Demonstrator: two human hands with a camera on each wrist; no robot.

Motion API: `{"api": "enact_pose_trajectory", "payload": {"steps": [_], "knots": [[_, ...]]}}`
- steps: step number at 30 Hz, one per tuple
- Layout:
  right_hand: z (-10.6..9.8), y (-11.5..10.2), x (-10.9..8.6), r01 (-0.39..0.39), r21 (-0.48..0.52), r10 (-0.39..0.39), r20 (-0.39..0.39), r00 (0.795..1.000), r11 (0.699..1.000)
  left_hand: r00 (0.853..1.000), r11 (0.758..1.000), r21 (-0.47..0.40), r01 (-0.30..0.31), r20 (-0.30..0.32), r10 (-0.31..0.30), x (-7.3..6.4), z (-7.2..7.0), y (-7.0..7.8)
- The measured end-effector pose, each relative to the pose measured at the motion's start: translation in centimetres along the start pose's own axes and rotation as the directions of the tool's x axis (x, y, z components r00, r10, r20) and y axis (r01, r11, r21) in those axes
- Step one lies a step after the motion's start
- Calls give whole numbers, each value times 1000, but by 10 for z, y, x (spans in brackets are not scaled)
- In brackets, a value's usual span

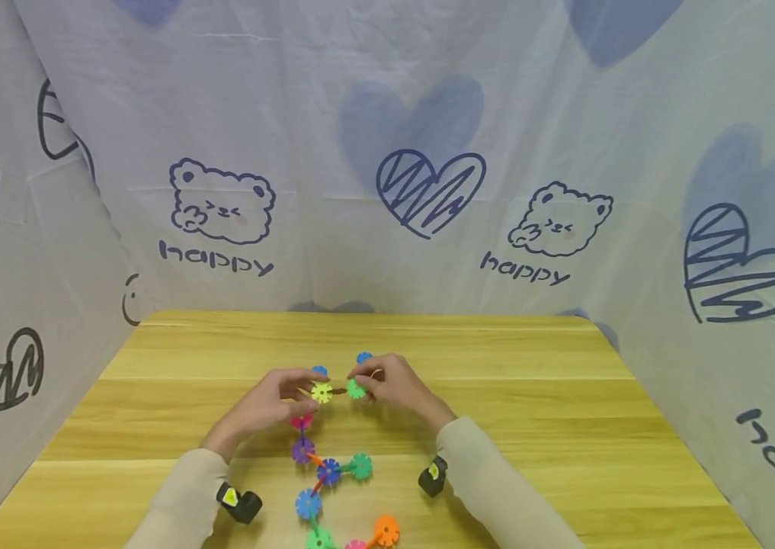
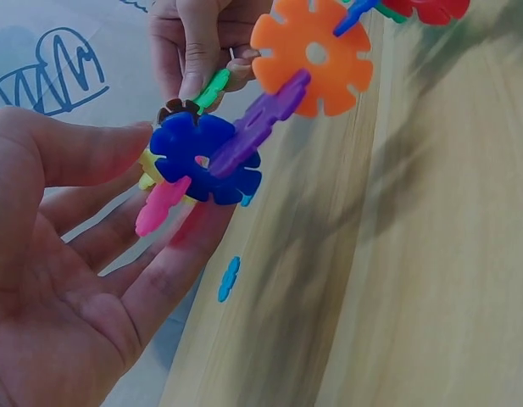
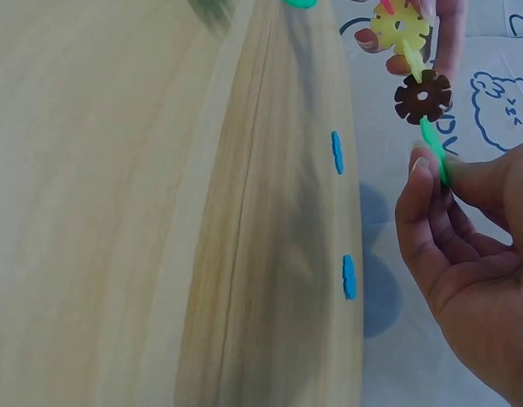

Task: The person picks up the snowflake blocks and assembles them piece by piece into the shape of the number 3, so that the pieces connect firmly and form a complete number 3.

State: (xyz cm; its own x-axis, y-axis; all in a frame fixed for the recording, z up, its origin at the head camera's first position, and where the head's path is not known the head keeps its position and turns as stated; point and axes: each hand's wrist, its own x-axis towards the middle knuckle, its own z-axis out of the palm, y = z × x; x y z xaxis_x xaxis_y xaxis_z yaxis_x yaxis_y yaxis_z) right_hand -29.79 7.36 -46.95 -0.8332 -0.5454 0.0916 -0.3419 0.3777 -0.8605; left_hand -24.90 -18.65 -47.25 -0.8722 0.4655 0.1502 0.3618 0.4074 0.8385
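My right hand (image 1: pixel 394 381) pinches a green notched plastic disc (image 3: pixel 434 153) between thumb and fingertips. That disc slots into a brown disc (image 3: pixel 422 97), which joins a yellow disc (image 1: pixel 321 393). At the yellow disc, my left hand (image 1: pixel 270 400) holds the end of the chain between thumb and fingers. From there linked discs run toward the front: pink (image 2: pixel 163 206), purple (image 1: pixel 302 451), dark blue (image 1: pixel 328 472), light blue (image 1: pixel 308 504) and others. A green disc (image 1: pixel 361 467) branches off to the right.
Two loose blue discs, one on the left (image 1: pixel 319 371) and one on the right (image 1: pixel 363 357), lie on the wooden table (image 1: pixel 531 427) beyond the hands. An orange disc (image 1: pixel 387 530) is at the near end. A printed cloth (image 1: pixel 332 229) hangs behind the table.
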Motion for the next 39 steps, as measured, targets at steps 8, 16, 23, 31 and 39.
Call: {"api": "enact_pose_trajectory", "payload": {"steps": [8, 16, 23, 31, 39], "knots": [[1, 0, -2, 12, -4, -12, 29, 999, 1000, 1000, 1000, 16, 5, 24, -5, -1, 1, 2], [1, 3, -4, 23, 10, -23, 25, 999, 1000, 1000, 1000, 13, 13, 27, -13, 0, 2, 2], [0, 3, -5, 8, 17, -8, 31, 1000, 1000, 1000, 1000, -1, 9, 29, -9, 0, 3, 0], [4, 2, -5, 4, 23, -4, 5, 1000, 1000, 999, 1000, -16, 8, 31, -8, 1, 4, 1], [10, -1, -3, -21, 0, 21, -43, 999, 1000, 999, 999, -12, 45, 23, -44, 0, 6, 0]]}}
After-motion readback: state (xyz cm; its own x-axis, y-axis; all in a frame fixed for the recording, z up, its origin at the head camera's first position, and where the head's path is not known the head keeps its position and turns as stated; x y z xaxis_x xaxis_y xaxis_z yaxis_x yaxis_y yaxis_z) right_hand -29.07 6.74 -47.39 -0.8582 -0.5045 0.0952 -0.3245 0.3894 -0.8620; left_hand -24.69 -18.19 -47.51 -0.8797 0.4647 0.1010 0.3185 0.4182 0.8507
